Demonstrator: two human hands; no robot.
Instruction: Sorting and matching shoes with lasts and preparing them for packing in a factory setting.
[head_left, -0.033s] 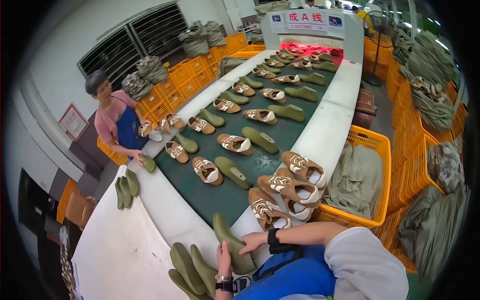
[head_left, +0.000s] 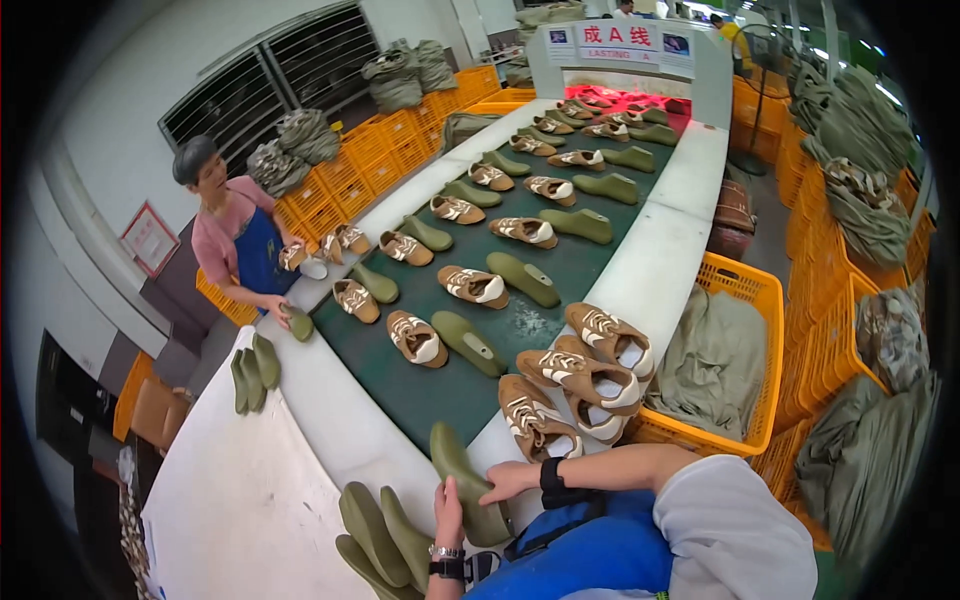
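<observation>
An olive-green shoe last [head_left: 456, 458] is held at the near end of the belt, its toe pointing away from me. My left hand [head_left: 448, 516] closes on its left side, and my right hand [head_left: 512, 481] grips it from the right. To the left, several similar green lasts [head_left: 372, 530] lie together on the white tabletop [head_left: 250, 500]. Just beyond my right hand is a pile of brown-and-white sneakers [head_left: 580, 372]. Single sneakers [head_left: 415, 338] and green lasts [head_left: 468, 343] stand in rows along the dark green conveyor belt [head_left: 400, 385].
At the belt's left side a co-worker [head_left: 240, 235] in a blue apron holds a green last. Several lasts [head_left: 264, 362] rest on the table's left edge. A yellow crate [head_left: 768, 350] with grey-green cloth stands right of the belt. Red light glows inside the machine opening [head_left: 610, 60].
</observation>
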